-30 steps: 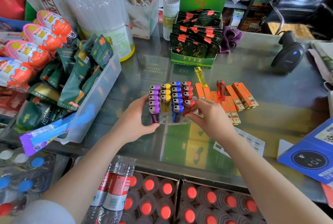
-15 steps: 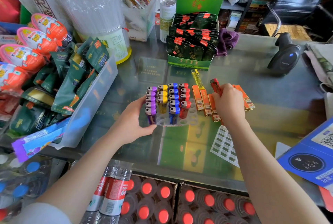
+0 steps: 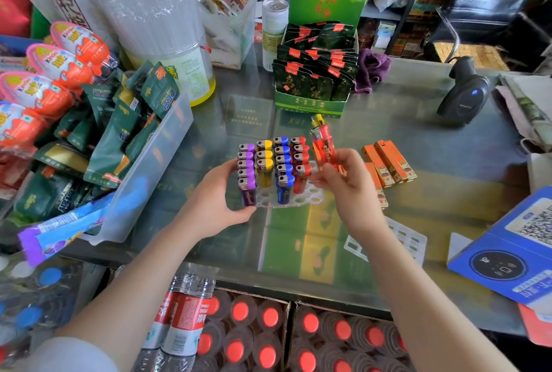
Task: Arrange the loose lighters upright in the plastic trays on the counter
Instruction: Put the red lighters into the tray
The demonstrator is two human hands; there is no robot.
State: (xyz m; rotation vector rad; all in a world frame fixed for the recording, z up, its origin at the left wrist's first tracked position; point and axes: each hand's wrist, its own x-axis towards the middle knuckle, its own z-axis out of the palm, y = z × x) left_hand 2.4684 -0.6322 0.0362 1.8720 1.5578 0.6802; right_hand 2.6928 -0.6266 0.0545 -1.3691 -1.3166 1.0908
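A clear plastic tray [image 3: 310, 196] with round holes sits mid-counter, holding upright purple, yellow, blue and red lighters [image 3: 270, 165] in rows. My left hand [image 3: 216, 198] grips the tray's left front corner by the purple lighters. Just right of the tray, my right hand [image 3: 348, 180] pinches a red lighter [image 3: 324, 144] and holds it raised above the counter. A yellow lighter [image 3: 316, 120] lies behind it. Several flat orange lighters [image 3: 388, 167] lie loose to the right. A second, empty white tray [image 3: 409, 241] lies partly under my right forearm.
A clear bin of green snack packs [image 3: 143, 144] stands left. A green display box of tea sachets [image 3: 313, 84] stands behind the tray, a barcode scanner [image 3: 464, 93] at back right, and a blue payment stand [image 3: 513, 252] at right. Bottles fill boxes below the counter edge.
My right hand reached right to the loose lighters, picked up a red one and brought it back beside the tray. My left hand kept its hold on the tray.
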